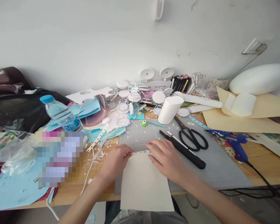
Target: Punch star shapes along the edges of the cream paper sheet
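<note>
Cream rectangular paper sheet (147, 183) lies across the grey gridded cutting mat (220, 168), near end overhanging the light-brown wooden table (274, 165). Left hand (118, 156): thumb and fingers together, pinching the far left corner. Right hand (164, 155): fingers apart, thumb over the sheet near the far right corner. Far edge carries a row of small dark marks, possibly punched holes; too small to be sure. Judged progress: edge marked where visible; broad face plain, flat, so work there looks undone.
</note>
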The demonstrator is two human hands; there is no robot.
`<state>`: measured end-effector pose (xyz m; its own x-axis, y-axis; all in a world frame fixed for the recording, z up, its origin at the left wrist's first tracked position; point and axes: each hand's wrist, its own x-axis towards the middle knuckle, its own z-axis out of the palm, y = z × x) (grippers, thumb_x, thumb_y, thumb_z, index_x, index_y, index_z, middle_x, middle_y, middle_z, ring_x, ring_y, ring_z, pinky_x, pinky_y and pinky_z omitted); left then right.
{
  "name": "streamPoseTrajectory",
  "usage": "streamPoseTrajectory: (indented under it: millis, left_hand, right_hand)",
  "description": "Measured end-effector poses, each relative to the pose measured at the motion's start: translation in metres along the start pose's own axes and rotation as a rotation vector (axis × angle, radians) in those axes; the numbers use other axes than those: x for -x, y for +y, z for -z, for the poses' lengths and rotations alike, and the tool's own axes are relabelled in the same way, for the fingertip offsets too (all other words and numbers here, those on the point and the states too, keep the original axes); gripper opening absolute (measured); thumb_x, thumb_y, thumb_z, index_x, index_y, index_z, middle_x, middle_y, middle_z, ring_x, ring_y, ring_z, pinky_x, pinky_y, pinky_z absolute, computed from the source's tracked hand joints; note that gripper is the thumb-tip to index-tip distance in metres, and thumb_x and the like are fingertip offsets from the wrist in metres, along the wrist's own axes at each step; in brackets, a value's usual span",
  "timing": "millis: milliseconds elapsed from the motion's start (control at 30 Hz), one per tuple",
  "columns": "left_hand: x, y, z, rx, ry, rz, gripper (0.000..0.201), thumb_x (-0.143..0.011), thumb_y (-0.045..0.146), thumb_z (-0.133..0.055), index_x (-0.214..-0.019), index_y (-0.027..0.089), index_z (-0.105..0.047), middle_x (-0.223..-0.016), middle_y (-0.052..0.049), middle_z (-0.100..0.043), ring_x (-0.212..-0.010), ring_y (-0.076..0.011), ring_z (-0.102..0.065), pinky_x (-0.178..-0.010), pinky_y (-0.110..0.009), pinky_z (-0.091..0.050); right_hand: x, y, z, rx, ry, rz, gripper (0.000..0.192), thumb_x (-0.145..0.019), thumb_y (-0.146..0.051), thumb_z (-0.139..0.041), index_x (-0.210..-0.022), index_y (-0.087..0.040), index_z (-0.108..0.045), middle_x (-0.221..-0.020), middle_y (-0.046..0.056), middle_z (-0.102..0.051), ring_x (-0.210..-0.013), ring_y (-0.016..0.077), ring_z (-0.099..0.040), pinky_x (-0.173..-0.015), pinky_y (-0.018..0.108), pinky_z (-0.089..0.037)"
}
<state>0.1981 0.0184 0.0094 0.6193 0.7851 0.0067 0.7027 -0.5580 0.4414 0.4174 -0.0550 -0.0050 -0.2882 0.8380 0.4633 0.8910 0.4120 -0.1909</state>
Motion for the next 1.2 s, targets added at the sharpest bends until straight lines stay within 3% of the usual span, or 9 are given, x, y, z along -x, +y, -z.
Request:
streamPoseTrajectory:
  millis: [133,200,433,667,1000,1133,1200]
  left_hand:
    - [0.004,0.004,-0.012,0.0,0.035,-0.067,0.026,-0.09,0.009,-0.047,-0.09,0.021,-0.07,-0.09,-0.002,-0.069,-0.087,-0.0164,-0.062,-0.075,-0.025,-0.048]
    - [0.007,0.004,-0.017,-0.03,0.053,-0.109,0.026,-0.09,0.008,-0.047,-0.092,0.021,-0.07,-0.09,-0.003,-0.068,-0.089,-0.0182,-0.06,-0.077,-0.027,-0.048]
    - [0.021,0.001,-0.027,-0.177,0.081,-0.251,0.023,-0.092,0.008,-0.048,-0.105,0.017,-0.065,-0.099,-0.006,-0.067,-0.094,-0.0225,-0.056,-0.08,-0.035,-0.049]
    - [0.025,-0.004,-0.035,-0.292,0.117,-0.319,0.023,-0.094,0.015,-0.051,-0.115,0.014,-0.061,-0.099,-0.008,-0.067,-0.087,-0.0237,-0.057,-0.073,-0.038,-0.051]
    - [0.022,0.001,-0.03,-0.348,0.097,-0.307,0.02,-0.092,0.013,-0.053,-0.109,0.016,-0.063,-0.091,-0.005,-0.067,-0.081,-0.0207,-0.057,-0.073,-0.035,-0.051]
    - [0.024,0.01,-0.033,-0.389,0.098,-0.268,0.032,-0.088,0.003,-0.045,-0.111,0.017,-0.064,-0.092,-0.005,-0.066,-0.085,-0.0215,-0.06,-0.083,-0.039,-0.051]
    - [0.028,0.02,-0.039,-0.415,0.123,-0.219,0.033,-0.089,0.008,-0.044,-0.115,0.016,-0.063,-0.098,-0.008,-0.066,-0.092,-0.0243,-0.061,-0.093,-0.045,-0.048]
  right_hand:
    - [-0.003,0.0,-0.019,-0.07,-0.067,0.039,0.013,-0.093,-0.017,-0.057,-0.097,-0.018,-0.069,-0.092,0.006,-0.065,-0.09,0.0193,-0.057,-0.082,0.035,-0.044]
    - [0.002,0.003,-0.027,-0.086,-0.061,0.06,0.016,-0.093,-0.014,-0.055,-0.089,-0.018,-0.07,-0.086,0.005,-0.063,-0.085,0.018,-0.055,-0.078,0.032,-0.044]
    - [0.015,0.003,-0.033,0.015,-0.013,0.178,0.021,-0.095,-0.01,-0.049,-0.107,-0.01,-0.067,-0.077,0.006,-0.058,-0.076,0.0194,-0.05,-0.069,0.032,-0.043]
    - [0.016,0.003,-0.034,-0.012,-0.014,0.18,0.025,-0.097,-0.01,-0.043,-0.107,-0.011,-0.067,-0.075,0.005,-0.056,-0.074,0.0186,-0.049,-0.067,0.032,-0.044]
    - [0.018,0.001,-0.033,-0.055,-0.112,0.123,0.029,-0.098,-0.01,-0.039,-0.11,-0.011,-0.065,-0.078,0.006,-0.056,-0.075,0.0192,-0.047,-0.067,0.033,-0.044]
    - [0.02,-0.009,-0.027,-0.048,-0.157,0.072,0.031,-0.095,-0.008,-0.042,-0.119,-0.011,-0.062,-0.083,0.007,-0.06,-0.08,0.0213,-0.051,-0.071,0.036,-0.048]
    - [0.022,-0.017,-0.024,-0.03,-0.18,0.036,0.032,-0.093,-0.008,-0.045,-0.121,-0.011,-0.06,-0.087,0.008,-0.062,-0.084,0.0226,-0.054,-0.074,0.038,-0.05]
